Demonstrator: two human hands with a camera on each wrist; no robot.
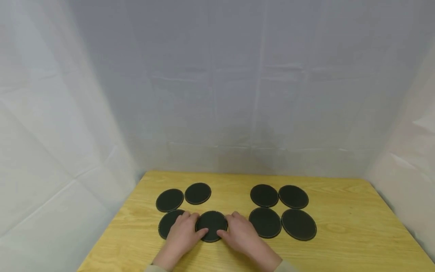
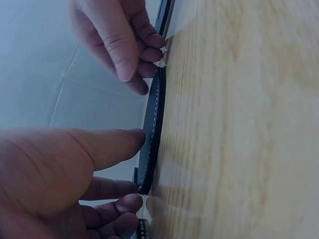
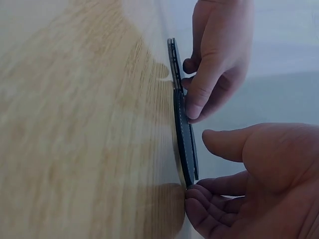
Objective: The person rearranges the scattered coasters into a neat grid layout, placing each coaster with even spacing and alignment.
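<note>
Eight round black coasters with pale stitched rims lie on a yellow wooden table (image 1: 340,241). Both hands hold the near middle coaster (image 1: 212,223) by its two sides. My left hand (image 1: 185,228) has its thumb on the coaster's face and its fingers curled at the left rim, partly covering the neighbouring coaster (image 1: 166,223). My right hand (image 1: 236,229) curls its fingers at the right rim. Edge-on in the left wrist view, the coaster (image 2: 152,132) lies against the wood under the left thumb (image 2: 112,144). In the right wrist view the coaster (image 3: 183,132) sits between both hands.
Two more coasters (image 1: 169,200) (image 1: 198,193) lie behind on the left. A square of several coasters (image 1: 265,222) lies on the right. White cloth walls (image 1: 238,94) close in the back and both sides of the table.
</note>
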